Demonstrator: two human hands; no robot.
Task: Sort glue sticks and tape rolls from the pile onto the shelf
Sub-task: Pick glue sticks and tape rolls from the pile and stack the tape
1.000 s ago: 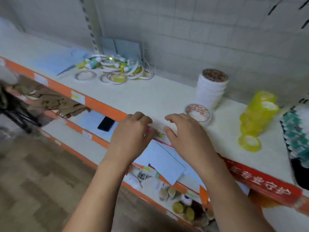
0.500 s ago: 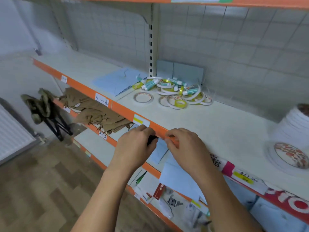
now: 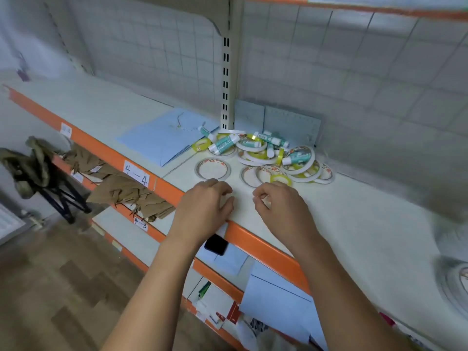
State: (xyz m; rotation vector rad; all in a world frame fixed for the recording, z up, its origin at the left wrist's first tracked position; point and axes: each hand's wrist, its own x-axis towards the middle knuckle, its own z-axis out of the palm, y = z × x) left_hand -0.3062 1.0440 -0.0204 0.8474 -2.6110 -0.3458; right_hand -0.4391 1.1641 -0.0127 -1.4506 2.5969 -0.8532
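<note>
Above the orange shelf edge: two bare hands hover side by side, near each other but apart, palms down.
Left hand (image 3: 202,206): fingers loosely curled with the tips at the white surface, nothing in its grasp.
Right hand (image 3: 281,209): fingers bent in toward the thumb, with no object visible between them.
Shelf (image 3: 354,224): a white board with an orange front lip (image 3: 266,252), backed by a wire grid (image 3: 354,59).
Pile (image 3: 263,153): tape rolls and glue sticks heaped together at the back, just right of the slotted upright (image 3: 226,72) and against two grey panels (image 3: 291,122).
Glue sticks: white-and-teal tubes such as one (image 3: 224,144) lying on their sides across the rolls.
In the way: a lone flat tape roll (image 3: 212,168) lies just beyond the left fingertips. A small yellow roll (image 3: 280,179) and overlapping white rolls lie between the right hand and the heap.
Left of the pile: a pale blue paper folder (image 3: 162,136) lies flat on the board.
Shelf lip: a handwritten label (image 3: 136,173) reads 4-4.
Lower shelf: crumpled brown paper (image 3: 121,191), a black slab-like object (image 3: 216,244) and a blue sheet (image 3: 276,297).
Far right: a blurred tape stack (image 3: 455,282) at the frame edge.
</note>
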